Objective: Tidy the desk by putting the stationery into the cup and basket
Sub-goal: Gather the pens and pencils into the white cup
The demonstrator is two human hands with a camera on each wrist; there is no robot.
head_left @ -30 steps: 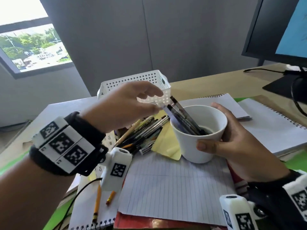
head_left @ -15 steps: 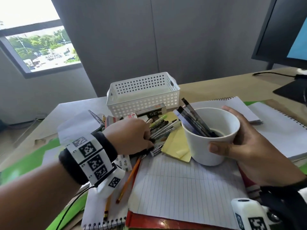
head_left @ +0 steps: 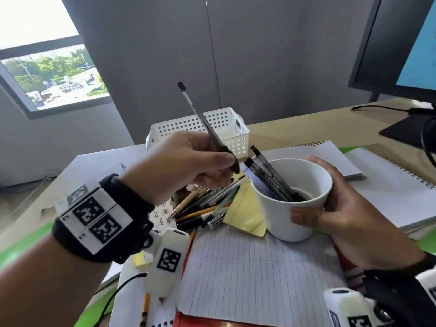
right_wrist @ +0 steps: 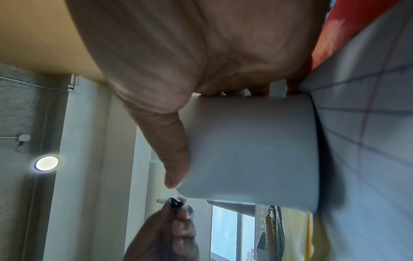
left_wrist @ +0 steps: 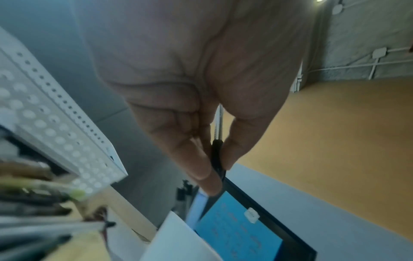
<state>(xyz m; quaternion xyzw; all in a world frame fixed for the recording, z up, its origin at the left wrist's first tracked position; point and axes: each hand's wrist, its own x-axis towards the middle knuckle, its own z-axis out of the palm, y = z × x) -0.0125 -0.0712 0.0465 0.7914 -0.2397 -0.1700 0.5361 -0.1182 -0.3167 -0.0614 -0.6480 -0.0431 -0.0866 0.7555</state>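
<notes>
My left hand (head_left: 221, 161) pinches a clear pen with a black cap (head_left: 200, 116) near its lower end, the pen tilted up and to the left, just left of the cup's rim. The left wrist view shows thumb and fingers closed on that pen (left_wrist: 218, 151). My right hand (head_left: 330, 208) grips the white cup (head_left: 292, 208), which stands on lined paper and holds several dark pens (head_left: 269, 175). The right wrist view shows the cup (right_wrist: 252, 150) under my thumb. The white perforated basket (head_left: 226, 128) stands behind. A pile of pens and pencils (head_left: 207, 204) lies left of the cup.
Yellow sticky notes (head_left: 247, 208) lie beside the cup. Lined paper (head_left: 259, 279) and spiral notebooks (head_left: 389, 185) cover the desk. A pencil (head_left: 145, 310) lies at the near left. A monitor (head_left: 401, 43) and its cable stand at the back right.
My left hand went down to the pile of pens, took one pen and has lifted it up beside the cup. My right hand has kept its hold on the cup.
</notes>
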